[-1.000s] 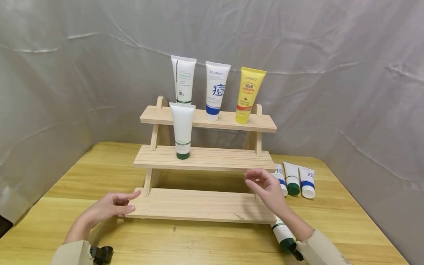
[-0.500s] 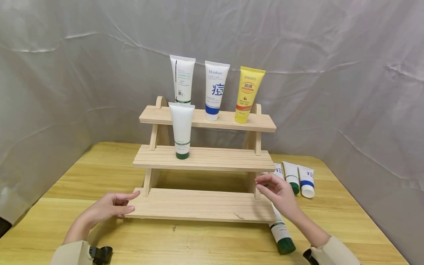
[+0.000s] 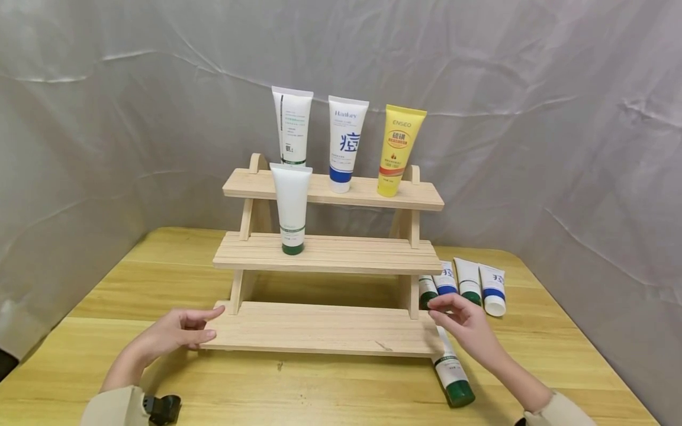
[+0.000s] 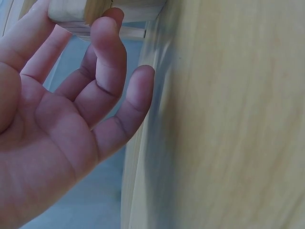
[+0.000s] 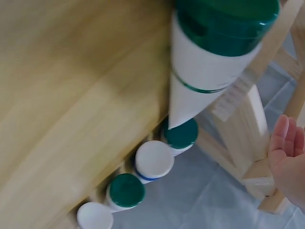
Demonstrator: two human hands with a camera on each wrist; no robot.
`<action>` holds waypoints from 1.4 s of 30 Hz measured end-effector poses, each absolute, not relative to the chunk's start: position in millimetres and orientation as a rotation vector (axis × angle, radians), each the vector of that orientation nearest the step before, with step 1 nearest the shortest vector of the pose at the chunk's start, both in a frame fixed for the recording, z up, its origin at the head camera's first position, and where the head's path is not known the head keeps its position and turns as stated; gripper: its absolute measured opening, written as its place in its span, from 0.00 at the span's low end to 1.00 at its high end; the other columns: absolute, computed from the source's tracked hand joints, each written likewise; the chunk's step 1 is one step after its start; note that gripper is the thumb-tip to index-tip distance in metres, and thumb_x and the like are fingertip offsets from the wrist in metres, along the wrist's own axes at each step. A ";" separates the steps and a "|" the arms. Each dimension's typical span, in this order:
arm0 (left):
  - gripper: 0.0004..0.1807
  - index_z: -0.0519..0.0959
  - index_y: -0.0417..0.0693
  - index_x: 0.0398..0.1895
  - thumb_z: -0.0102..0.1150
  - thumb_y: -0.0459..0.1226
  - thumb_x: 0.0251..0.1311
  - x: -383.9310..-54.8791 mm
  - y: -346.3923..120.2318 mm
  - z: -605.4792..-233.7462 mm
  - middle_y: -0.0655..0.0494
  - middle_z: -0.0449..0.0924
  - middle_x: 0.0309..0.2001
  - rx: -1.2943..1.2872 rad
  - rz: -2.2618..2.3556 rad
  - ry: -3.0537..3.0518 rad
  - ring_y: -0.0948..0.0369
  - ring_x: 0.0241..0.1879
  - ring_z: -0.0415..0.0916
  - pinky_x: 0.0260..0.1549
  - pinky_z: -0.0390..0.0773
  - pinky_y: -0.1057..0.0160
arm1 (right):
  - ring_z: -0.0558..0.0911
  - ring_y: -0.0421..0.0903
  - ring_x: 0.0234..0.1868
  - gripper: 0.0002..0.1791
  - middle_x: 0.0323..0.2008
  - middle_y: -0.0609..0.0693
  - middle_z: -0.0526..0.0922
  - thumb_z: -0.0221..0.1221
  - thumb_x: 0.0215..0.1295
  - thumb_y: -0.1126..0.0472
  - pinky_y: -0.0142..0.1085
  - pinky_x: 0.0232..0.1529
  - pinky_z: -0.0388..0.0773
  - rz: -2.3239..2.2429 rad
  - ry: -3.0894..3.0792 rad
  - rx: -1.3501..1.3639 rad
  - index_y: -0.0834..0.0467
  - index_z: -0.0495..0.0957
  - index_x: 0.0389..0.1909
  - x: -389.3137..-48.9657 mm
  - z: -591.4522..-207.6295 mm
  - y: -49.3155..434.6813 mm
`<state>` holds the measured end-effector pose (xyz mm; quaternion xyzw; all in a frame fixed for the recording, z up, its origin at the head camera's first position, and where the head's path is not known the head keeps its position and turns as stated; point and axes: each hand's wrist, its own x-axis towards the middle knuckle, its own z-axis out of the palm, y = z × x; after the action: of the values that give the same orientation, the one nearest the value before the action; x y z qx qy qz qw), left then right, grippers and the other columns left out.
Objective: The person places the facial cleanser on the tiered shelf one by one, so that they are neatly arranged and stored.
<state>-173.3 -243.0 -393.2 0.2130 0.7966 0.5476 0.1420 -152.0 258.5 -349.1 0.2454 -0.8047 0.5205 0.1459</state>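
A three-tier wooden display shelf (image 3: 330, 328) stands in the middle of the table. My left hand (image 3: 165, 335) grips the left end of its bottom tier; in the left wrist view, bent fingers (image 4: 108, 57) meet the board's end. By the right end of that tier, my right hand (image 3: 466, 328) has loosely curled fingers and holds nothing. Below it, a white tube with a green cap (image 3: 453, 373) lies on the table, partly behind the tier's corner. In the right wrist view, this tube's green cap (image 5: 226, 24) looms large, apart from the fingers.
The top tier carries a white green-banded tube (image 3: 293, 124), a white-and-blue tube (image 3: 347, 139) and a yellow tube (image 3: 399, 151). Another white tube with a green cap (image 3: 291, 204) stands on the middle tier. Several tubes lie in a row at the right, including a white-and-blue one (image 3: 492, 287).
My right hand has moved right and down, from over the bottom tier to beside its right end, uncovering more of the lying tubes. The left hand stays put.
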 end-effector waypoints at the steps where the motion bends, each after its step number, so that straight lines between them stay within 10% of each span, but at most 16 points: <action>1: 0.29 0.57 0.25 0.59 0.54 0.33 0.59 -173.5 -243.0 -393.2 0.58 0.66 0.22 0.617 1.579 2.299 0.64 0.21 0.68 0.22 0.72 0.65 | 0.76 0.35 0.35 0.06 0.34 0.47 0.78 0.54 0.57 0.76 0.27 0.32 0.74 1.485 -2.340 0.685 0.70 0.74 0.36 -151.3 -350.1 260.2; 42: 0.29 0.57 0.25 0.59 0.54 0.33 0.59 -172.8 -243.3 -393.6 0.57 0.67 0.23 0.631 1.571 2.306 0.64 0.22 0.69 0.23 0.73 0.65 | 0.76 0.53 0.38 0.31 0.43 0.65 0.73 0.60 0.57 0.60 0.42 0.25 0.76 1.610 -3.068 0.417 0.70 0.62 0.58 -145.5 -374.3 309.6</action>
<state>-172.8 -243.3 -393.6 0.2184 0.7982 0.5437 0.1398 -145.5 309.6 -374.3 0.1176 -0.8659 0.4543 -0.1733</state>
